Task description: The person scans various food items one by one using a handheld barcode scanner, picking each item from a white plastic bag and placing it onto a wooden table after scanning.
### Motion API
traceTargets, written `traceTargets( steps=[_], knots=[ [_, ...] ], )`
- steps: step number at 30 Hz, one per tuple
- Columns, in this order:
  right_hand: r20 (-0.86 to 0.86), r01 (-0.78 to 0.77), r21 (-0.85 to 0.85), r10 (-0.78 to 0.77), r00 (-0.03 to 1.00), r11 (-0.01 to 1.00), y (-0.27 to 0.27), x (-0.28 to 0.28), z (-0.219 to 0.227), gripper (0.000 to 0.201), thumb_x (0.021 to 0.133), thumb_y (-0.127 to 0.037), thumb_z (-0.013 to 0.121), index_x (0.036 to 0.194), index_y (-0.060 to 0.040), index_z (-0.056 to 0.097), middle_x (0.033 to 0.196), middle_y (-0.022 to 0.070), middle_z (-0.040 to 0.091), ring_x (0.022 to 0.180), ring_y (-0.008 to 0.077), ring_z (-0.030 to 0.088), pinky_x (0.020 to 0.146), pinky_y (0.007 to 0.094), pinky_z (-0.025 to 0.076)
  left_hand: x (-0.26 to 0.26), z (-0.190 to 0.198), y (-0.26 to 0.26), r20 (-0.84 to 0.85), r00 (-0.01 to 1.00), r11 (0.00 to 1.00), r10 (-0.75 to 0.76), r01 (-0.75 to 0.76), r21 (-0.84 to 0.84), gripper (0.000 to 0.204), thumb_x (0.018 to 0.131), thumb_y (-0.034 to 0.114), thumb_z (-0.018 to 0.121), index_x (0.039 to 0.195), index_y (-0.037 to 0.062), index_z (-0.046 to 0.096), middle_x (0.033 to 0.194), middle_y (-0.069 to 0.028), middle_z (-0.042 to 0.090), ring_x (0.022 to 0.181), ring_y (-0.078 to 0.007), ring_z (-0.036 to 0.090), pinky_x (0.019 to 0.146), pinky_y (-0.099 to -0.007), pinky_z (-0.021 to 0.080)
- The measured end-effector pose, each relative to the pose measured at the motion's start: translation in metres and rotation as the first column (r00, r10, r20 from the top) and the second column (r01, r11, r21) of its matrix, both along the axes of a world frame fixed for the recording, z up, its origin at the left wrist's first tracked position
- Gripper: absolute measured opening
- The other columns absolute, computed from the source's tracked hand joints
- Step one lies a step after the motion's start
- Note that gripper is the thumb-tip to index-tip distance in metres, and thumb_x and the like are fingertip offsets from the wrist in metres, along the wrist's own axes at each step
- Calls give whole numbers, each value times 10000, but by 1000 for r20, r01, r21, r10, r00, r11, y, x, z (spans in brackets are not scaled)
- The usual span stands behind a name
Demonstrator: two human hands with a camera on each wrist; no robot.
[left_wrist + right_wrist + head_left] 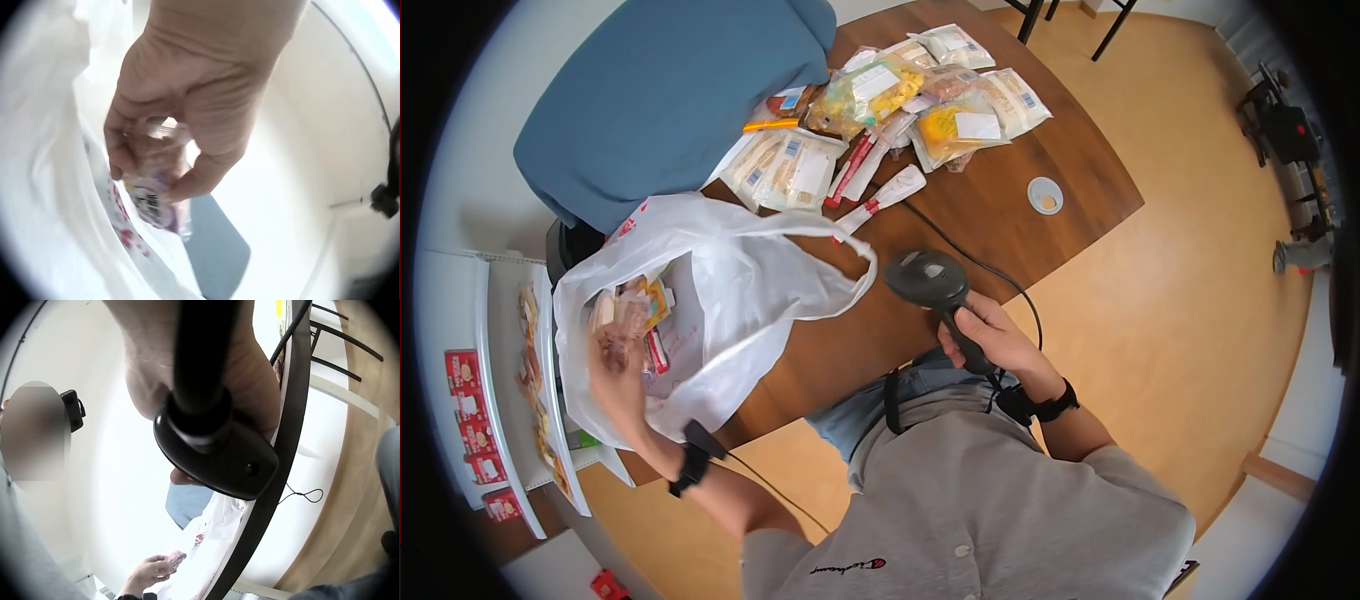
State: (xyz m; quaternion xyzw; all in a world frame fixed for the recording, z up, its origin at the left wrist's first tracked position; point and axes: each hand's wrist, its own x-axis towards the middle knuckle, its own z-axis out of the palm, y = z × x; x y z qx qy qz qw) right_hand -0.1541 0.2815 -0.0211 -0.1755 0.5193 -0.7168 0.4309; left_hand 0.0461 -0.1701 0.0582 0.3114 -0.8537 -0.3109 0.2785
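Note:
My left hand pinches a small clear plastic food pack with pinkish contents and a purple-and-white label. In the head view the hand is over the mouth of a white plastic shopping bag, and its fingers are blurred. Inside the bag lie a yellow packet and a red-and-white wrapped item. My right hand grips the handle of a black handheld barcode scanner in front of the table's near edge. The right wrist view shows the scanner's handle base close up.
Several bagged food packets are heaped at the back of the wooden table. A round lid-like disc lies to the right. The scanner's black cable crosses the tabletop. A blue chair back stands behind the bag, and shelves are at left.

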Motion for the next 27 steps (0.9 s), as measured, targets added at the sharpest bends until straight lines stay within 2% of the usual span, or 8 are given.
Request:
traceTargets(
  steps=[2,4,5,7,13,15,20,27],
  knots=[
    [8,-14,0,14,1000,1000,-3,1,4,432,1030,-384,485,1245,-9,484,772,38,580,613,112,579,567,251,473,6,-8,40,-251,968,893,-11,122,432,320,888,130,682,1170,8,594,1092,-139,639,1038,-241,617,790,-298,520],
    [9,-54,-3,54,998,999,-9,0,7,400,1029,-342,487,1244,-5,485,789,43,585,617,107,576,571,246,468,-19,-14,93,-503,838,503,212,348,791,345,901,226,683,1169,27,599,1102,-200,638,1035,-284,627,738,-281,517],
    [18,-98,-12,98,995,995,-13,1,10,400,1029,-342,487,1244,-5,485,789,43,585,617,107,576,571,246,468,-20,-38,94,-506,821,286,263,435,854,400,916,251,663,1218,7,567,1187,-282,587,1107,-375,598,757,-329,551],
    [-48,-117,-65,114,992,991,-16,3,17,352,1019,-301,491,1212,-6,496,801,47,591,619,103,579,572,244,464,-53,-41,126,-519,760,-158,391,611,776,356,942,213,614,1224,14,530,1349,-239,508,1162,-473,569,813,-409,593],
    [-148,-134,-59,124,981,989,-25,10,40,263,969,-194,558,1142,2,531,755,36,597,606,87,578,570,244,467,-96,-55,165,-590,788,-297,175,614,732,382,955,248,573,1249,17,494,1307,-261,533,1188,-465,552,833,-436,580],
    [-214,-117,-100,94,972,988,-26,10,41,425,983,-386,552,1149,5,545,778,45,597,592,107,572,554,251,451,-96,-62,171,-592,794,-271,140,605,748,407,956,262,562,1283,35,475,1307,-229,549,1153,-429,585,823,-459,571],
    [-236,-168,-26,157,959,985,-23,3,43,395,977,-348,558,1152,6,542,765,39,595,591,103,570,566,253,449,-102,-66,171,-526,848,-228,64,526,819,428,968,314,546,1308,64,471,1322,-187,555,1154,-372,595,865,-513,539],
    [-79,-85,-158,73,994,984,-17,-7,17,338,1025,-286,488,1229,-17,492,802,57,598,610,101,573,575,252,464,-177,-10,121,-683,726,-243,81,679,693,667,998,456,480,1413,-52,355,1405,-263,466,1254,-433,515,961,-534,508]
  ],
)
